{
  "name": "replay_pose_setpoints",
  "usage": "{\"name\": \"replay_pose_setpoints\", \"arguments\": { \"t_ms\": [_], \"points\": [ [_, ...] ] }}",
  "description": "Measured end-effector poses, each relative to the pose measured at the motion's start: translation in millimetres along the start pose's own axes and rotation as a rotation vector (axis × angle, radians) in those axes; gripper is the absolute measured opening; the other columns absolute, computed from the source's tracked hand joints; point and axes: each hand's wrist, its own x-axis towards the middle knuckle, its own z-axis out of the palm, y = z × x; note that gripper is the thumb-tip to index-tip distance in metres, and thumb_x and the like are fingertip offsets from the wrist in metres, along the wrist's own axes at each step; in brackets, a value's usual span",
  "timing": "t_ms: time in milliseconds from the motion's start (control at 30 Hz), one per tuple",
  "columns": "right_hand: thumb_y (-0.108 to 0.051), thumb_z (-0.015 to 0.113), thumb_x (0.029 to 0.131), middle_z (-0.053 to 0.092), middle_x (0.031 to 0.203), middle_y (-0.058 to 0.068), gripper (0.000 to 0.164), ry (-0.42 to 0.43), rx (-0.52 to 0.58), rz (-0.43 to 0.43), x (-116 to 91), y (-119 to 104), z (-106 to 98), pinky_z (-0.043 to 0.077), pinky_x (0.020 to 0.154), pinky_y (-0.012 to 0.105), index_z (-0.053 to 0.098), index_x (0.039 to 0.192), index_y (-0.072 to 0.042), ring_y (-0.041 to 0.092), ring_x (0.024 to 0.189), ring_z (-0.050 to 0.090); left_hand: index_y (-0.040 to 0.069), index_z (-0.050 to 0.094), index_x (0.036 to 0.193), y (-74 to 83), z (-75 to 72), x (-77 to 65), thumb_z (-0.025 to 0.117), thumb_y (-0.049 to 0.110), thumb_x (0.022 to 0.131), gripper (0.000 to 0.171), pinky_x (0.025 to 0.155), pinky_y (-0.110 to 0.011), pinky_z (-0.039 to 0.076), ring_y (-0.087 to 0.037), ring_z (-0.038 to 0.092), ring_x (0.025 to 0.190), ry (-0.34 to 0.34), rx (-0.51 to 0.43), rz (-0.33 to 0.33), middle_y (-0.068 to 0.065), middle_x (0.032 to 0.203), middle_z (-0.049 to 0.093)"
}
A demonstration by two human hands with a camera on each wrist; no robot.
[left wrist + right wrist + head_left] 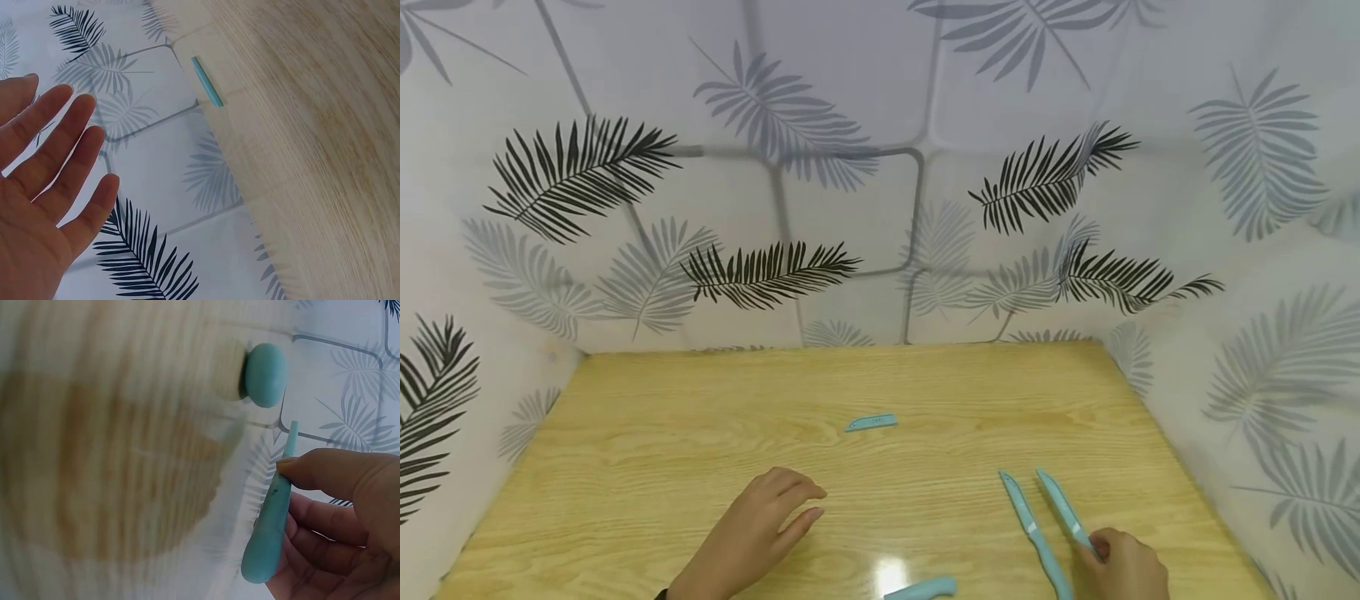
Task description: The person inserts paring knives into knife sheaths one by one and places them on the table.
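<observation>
My right hand (1123,567) pinches a light blue knife (1060,500) between thumb and fingers near where its handle meets the blade. In the right wrist view, the rounded handle end of the held knife (265,550) points toward the camera. Just left of it, a second light blue knife (1047,554) lies on the table, tip pointing away. My left hand (760,525) is over the table with fingers loosely bent and nothing in it. Farther back lies a small light blue blade cover (871,422) with a hole near one end.
A light blue handle (925,589) lies at the front edge of the head view, the rest of it cut off. The wood-grain table (700,417) is bordered at the back and sides by leaf-patterned cloth (850,208).
</observation>
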Motion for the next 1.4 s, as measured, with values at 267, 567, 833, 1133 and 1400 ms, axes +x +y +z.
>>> {"name": "replay_pose_setpoints", "arguments": {
  "t_ms": [267,567,833,1133,1400],
  "points": [
    [-0.018,0.068,0.080,0.064,0.073,0.008,0.030,-0.024,0.027,0.033,3.1,-0.5,0.4,0.052,0.063,0.043,0.064,0.089,0.010,0.025,0.066,0.061,0.017,0.066,0.100,-0.8,0.5,0.8,0.067,0.021,0.085,0.015,0.079,-0.028,0.048,-0.007,0.052,0.095,-0.005,0.013,-0.008,0.010,0.101,0.057],
    [-0.018,0.069,0.079,0.063,0.070,0.004,0.028,-0.041,0.009,0.029,6.1,-0.8,2.8,0.052,0.062,0.042,0.064,0.086,0.009,0.021,0.064,0.060,0.018,0.066,0.099,-1.0,1.1,-0.4,0.068,0.022,0.084,0.015,0.079,-0.030,0.048,-0.007,0.052,0.095,-0.014,0.021,-0.018,0.012,0.101,0.057],
    [-0.017,0.068,0.080,0.060,0.068,0.001,0.024,-0.087,0.017,0.071,6.1,-0.6,4.0,0.051,0.059,0.039,0.064,0.084,0.006,0.017,0.062,0.058,0.018,0.065,0.094,-1.7,2.3,-1.9,0.068,0.020,0.084,0.011,0.078,-0.029,0.048,-0.007,0.052,0.093,0.008,0.005,0.012,0.012,0.099,0.057],
    [-0.019,0.066,0.082,0.060,0.069,0.002,0.026,-0.108,0.031,0.101,4.6,-2.9,4.0,0.051,0.059,0.039,0.063,0.085,0.007,0.018,0.061,0.057,0.019,0.063,0.090,-2.3,3.3,-2.4,0.070,0.017,0.081,0.011,0.076,-0.030,0.049,-0.008,0.052,0.091,0.018,0.018,0.040,0.011,0.097,0.057],
    [-0.020,0.065,0.083,0.060,0.070,0.004,0.027,-0.115,0.032,0.100,3.7,-2.6,4.6,0.051,0.060,0.041,0.062,0.085,0.007,0.021,0.063,0.057,0.020,0.063,0.090,-1.3,2.8,-3.3,0.069,0.019,0.084,0.009,0.077,-0.030,0.049,-0.006,0.052,0.092,0.005,0.013,0.025,0.012,0.097,0.056]
  ]
}}
